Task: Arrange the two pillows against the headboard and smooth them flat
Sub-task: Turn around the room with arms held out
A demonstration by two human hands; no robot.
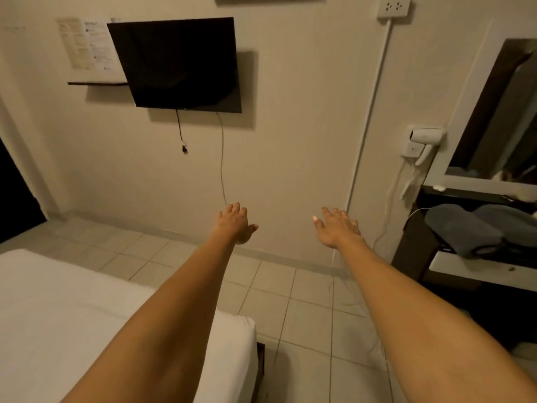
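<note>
Both my arms stretch straight out in front of me, palms down. My left hand (236, 223) is open with fingers spread and holds nothing. My right hand (337, 226) is open too, also holding nothing. Both hover in the air over the tiled floor, facing the wall. The foot corner of the bed (72, 309), covered in a white sheet, lies at lower left under my left forearm. No pillow and no headboard are in view.
A black TV (177, 62) hangs on the wall ahead, cables dangling below it. A dark desk (418, 242) with grey folded cloth, a mirror (499, 117) and a wall hairdryer (421, 141) stand at right. Tiled floor (305, 315) lies between bed and desk.
</note>
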